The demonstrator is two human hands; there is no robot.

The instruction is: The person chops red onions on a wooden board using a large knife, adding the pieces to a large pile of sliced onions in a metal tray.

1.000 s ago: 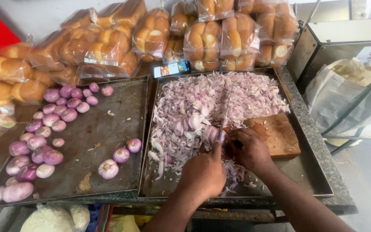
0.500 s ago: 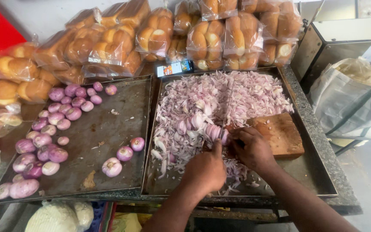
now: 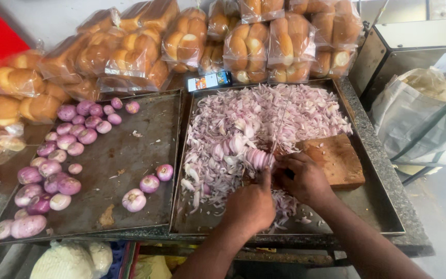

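Note:
My left hand (image 3: 250, 205) presses down on a half-sliced purple onion (image 3: 258, 157) on a wooden chopping board (image 3: 336, 160). My right hand (image 3: 304, 179) grips the handle of a knife (image 3: 279, 129), whose thin blade stands against the cut end of the onion. The board lies in the right metal tray (image 3: 383, 217), which is heaped with sliced onion (image 3: 264, 116). The left metal tray (image 3: 130, 150) carries peeled whole onions (image 3: 63, 142) along its left side and three more (image 3: 149, 184) near its middle.
Bagged bread buns (image 3: 192, 39) are stacked along the back. A small phone (image 3: 209, 80) leans between the trays. A metal box (image 3: 414, 51) and a white bag (image 3: 424, 113) stand to the right. White sacks (image 3: 73, 261) sit under the counter edge.
Both hands stay at the onion while the knife works through it; a few more slices stand beside the blade. The view has shifted slightly.

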